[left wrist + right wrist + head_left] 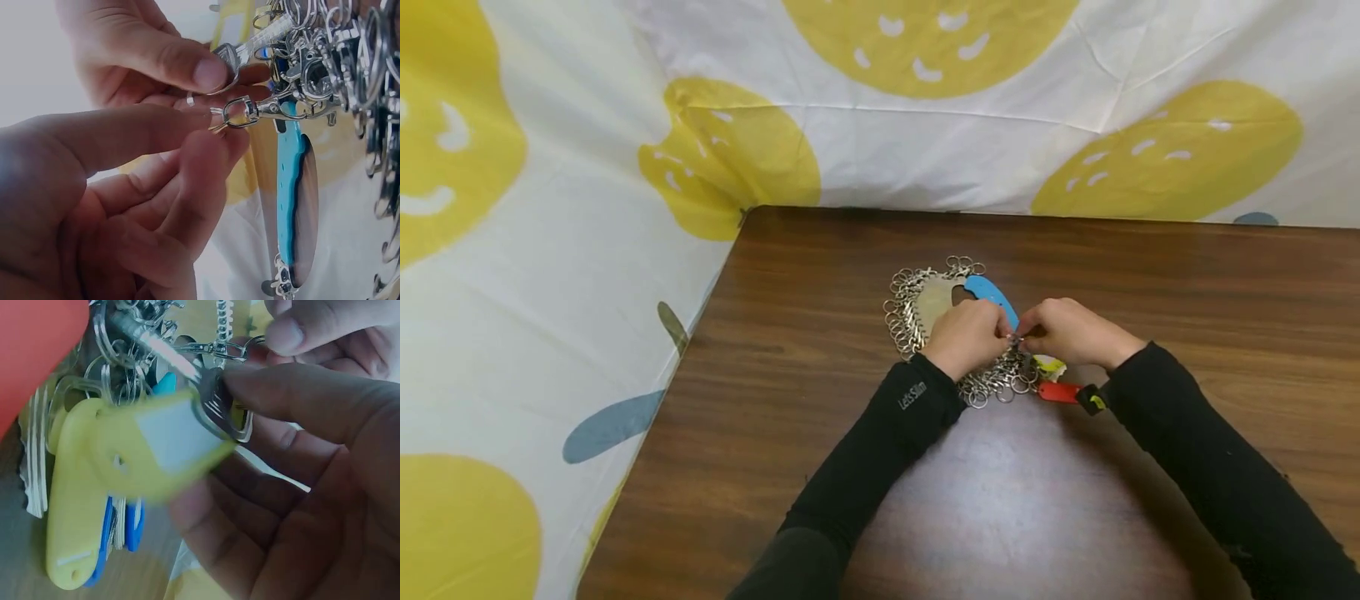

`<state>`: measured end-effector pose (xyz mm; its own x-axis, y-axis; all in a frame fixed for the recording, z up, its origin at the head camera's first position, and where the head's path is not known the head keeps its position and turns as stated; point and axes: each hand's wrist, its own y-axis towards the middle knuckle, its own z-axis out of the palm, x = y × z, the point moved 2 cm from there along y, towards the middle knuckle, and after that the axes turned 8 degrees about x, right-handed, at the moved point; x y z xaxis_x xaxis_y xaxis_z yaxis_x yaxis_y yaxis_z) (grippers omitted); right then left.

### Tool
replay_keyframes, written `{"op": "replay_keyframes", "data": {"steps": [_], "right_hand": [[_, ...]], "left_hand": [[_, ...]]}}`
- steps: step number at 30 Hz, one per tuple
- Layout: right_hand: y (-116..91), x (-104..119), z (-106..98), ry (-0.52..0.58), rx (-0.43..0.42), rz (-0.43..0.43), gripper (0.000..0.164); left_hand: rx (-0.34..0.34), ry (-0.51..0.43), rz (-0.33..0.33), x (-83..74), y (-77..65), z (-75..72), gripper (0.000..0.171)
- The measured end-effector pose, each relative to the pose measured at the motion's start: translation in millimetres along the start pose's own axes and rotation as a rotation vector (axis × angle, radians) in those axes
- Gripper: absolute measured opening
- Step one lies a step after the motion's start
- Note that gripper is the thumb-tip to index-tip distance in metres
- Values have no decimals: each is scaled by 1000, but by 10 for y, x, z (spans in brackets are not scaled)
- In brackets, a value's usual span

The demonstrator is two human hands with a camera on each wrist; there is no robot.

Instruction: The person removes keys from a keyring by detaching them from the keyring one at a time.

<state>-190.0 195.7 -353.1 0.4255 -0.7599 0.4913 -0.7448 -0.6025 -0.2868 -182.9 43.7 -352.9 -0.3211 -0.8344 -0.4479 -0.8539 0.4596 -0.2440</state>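
My left hand [970, 333] pinches a small ring at the end of a metal swivel clasp [256, 111] between finger and thumb. Close beside it, my right hand [1071, 329] holds a key [230, 61] by its head, thumb on top. A yellow key tag [112, 459], blurred, hangs near that key. The clasp belongs to a large key holder, a pale flat plate [931, 307] edged with many clasps and rings [904, 308], with a blue curved strip [988, 293] along one side. My left hand covers part of the plate in the head view.
A red tag [1058, 392] lies on the brown wooden table [790, 400] beside the rings. Another yellow tag [74, 519] hangs with blue tags and keys in the right wrist view. Patterned cloth [925, 158] stands behind and left of the table.
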Motion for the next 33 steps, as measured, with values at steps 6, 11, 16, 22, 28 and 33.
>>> {"op": "replay_keyframes", "data": {"steps": [6,11,16,22,28,33], "right_hand": [[-11,-29,-2,100,0,54,9],[-16,-44,10,170,35,73,11],[-41,-54,16,239,72,86,16],[-59,-112,71,444,143,122,17],[-78,-151,86,453,145,88,21],[-93,-140,67,511,143,60,23]], "left_hand": [[-4,11,6,-8,8,15,7],[8,14,28,-10,2,32,24],[5,12,48,-7,9,46,31],[14,-12,38,4,14,52,15],[70,-72,71,6,24,32,12],[101,-119,115,10,31,-4,19]]}}
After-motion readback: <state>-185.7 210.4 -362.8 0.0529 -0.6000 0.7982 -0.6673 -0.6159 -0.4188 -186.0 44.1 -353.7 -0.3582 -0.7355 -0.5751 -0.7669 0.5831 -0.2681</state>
